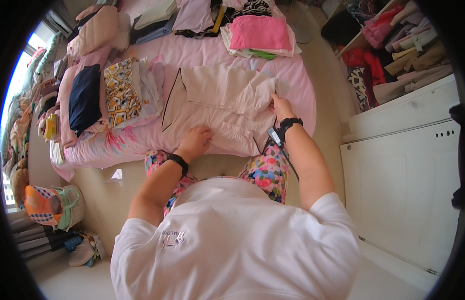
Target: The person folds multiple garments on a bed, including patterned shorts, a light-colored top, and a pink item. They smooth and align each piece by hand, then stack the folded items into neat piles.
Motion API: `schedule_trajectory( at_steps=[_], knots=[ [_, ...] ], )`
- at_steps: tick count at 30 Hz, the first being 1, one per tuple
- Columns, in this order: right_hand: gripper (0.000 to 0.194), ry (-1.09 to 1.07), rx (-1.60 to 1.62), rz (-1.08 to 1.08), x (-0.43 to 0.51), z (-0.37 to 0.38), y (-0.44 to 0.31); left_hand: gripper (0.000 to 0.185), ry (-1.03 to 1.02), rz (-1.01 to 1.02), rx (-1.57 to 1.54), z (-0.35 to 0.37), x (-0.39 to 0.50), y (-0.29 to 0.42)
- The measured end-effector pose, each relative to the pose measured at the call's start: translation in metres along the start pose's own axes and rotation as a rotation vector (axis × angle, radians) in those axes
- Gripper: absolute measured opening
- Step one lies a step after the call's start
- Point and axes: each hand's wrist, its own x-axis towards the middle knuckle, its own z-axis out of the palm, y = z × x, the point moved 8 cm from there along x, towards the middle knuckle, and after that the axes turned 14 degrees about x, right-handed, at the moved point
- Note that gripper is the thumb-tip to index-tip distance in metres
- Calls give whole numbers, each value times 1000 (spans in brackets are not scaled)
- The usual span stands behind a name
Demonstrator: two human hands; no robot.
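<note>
A pale pink garment with dark piping (pixel 228 90) lies spread on the pink bedcover, close to the bed's near edge. Its upper part is folded over, and an elastic-gathered edge shows at the lower right. My left hand (pixel 197 140) rests on the garment's near edge with the fingers bent; nothing is plainly held in it. At the right, my right hand (pixel 281 107) pinches the garment's edge between thumb and fingers. Each wrist wears a black band, and a small device on a cable hangs beside the right one.
Left of the garment lie a patterned folded stack (pixel 123 92) and a navy folded garment (pixel 85 98). A pink folded stack (pixel 260 33) and other folded clothes line the far side. An open cabinet with clothes (pixel 412 78) stands right; a fabric basket (pixel 71 208) sits at lower left.
</note>
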Motion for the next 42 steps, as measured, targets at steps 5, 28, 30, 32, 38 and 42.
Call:
schedule_trajectory(
  at_steps=[5, 28, 30, 32, 38, 42],
  knots=[
    [34, -43, 343, 137, 16, 28, -14, 15, -1, -11, -1, 1, 5, -1],
    [21, 14, 480, -62, -7, -7, -20, 19, 8, -26, -39, -10, 12, 0],
    [18, 45, 392, -1, -15, -3, -4, 20, -22, -63, -128, -15, 19, -4],
    [17, -39, 348, 50, -19, 8, 4, 26, 141, -177, -93, -36, 30, -18],
    [12, -164, 216, 141, -31, 22, 15, 58, 235, -746, 63, -46, 68, -95],
    [16, -226, 224, 232, -41, 26, 26, 64, 235, -855, -425, -20, 78, -122]
  ],
)
